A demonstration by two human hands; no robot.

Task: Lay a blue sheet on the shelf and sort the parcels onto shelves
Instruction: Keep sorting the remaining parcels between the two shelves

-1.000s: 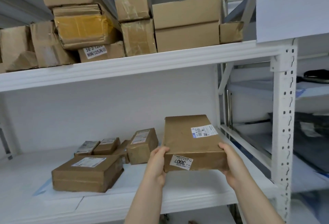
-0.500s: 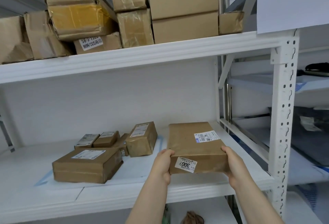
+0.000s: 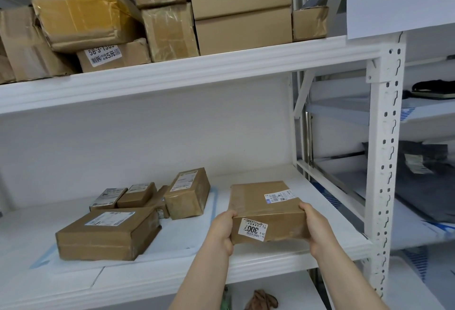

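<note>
Both hands clasp one brown cardboard parcel [image 3: 267, 211] by its near corners. The left hand [image 3: 221, 232] wraps the near left corner, thumb on the top edge and fingers curled under and out of sight. The right hand [image 3: 317, 229] mirrors it on the near right corner, thumb over the top edge. Between the two hands, on the parcel's near face, sits a white sticker [image 3: 252, 229] printed "3007" upside down; a shipping label [image 3: 279, 196] lies on the top face, beyond the right thumb. The parcel is low over the white middle shelf [image 3: 270, 261], at its right end; whether its underside touches the board cannot be told.

Left of the left hand, a pale blue sheet [image 3: 194, 233] covers the shelf board, its blue border showing at the edges. Five labelled parcels rest on it: a large flat box [image 3: 108, 233] nearest, two small boxes [image 3: 108, 197] [image 3: 136, 194] behind that, a taller box [image 3: 187, 192] standing farther back, closest to the held parcel, and a fifth [image 3: 157, 201], mostly hidden, wedged among them.

Above the hands, the upper shelf [image 3: 197, 70] carries roughly ten stacked cartons [image 3: 242, 9], some taped and crumpled. Right of the right hand rises a white perforated upright [image 3: 384, 162], with a neighbouring rack [image 3: 428, 117] beyond it.
</note>
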